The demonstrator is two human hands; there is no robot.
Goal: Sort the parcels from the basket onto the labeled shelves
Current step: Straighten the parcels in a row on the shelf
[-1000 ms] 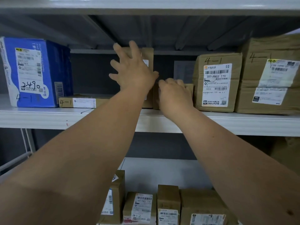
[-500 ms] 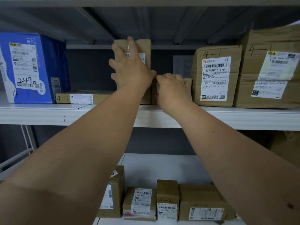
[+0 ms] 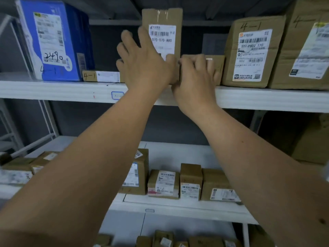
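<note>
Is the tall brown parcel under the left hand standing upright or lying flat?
Upright: the tall parcel stands on end on the shelf, its label reading level, with the left hand flat against its front.

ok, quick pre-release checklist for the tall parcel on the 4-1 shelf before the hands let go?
1. Tall parcel upright on the upper shelf: ok, label faces out.
2. Left hand steadying it: ok, flat on its front, fingers spread.
3. Right hand placing the small parcel: ok, fingers curled over its front.
4. Base of tall parcel fully seated: cannot tell, hands hide it.
5. Room beside it: ok, dark gap up to the 507-P802 box; flat 4-1 parcel lies on the left.
6. Tall parcel's shelf mark matches 4-1: cannot tell, no handwritten mark visible.
</note>
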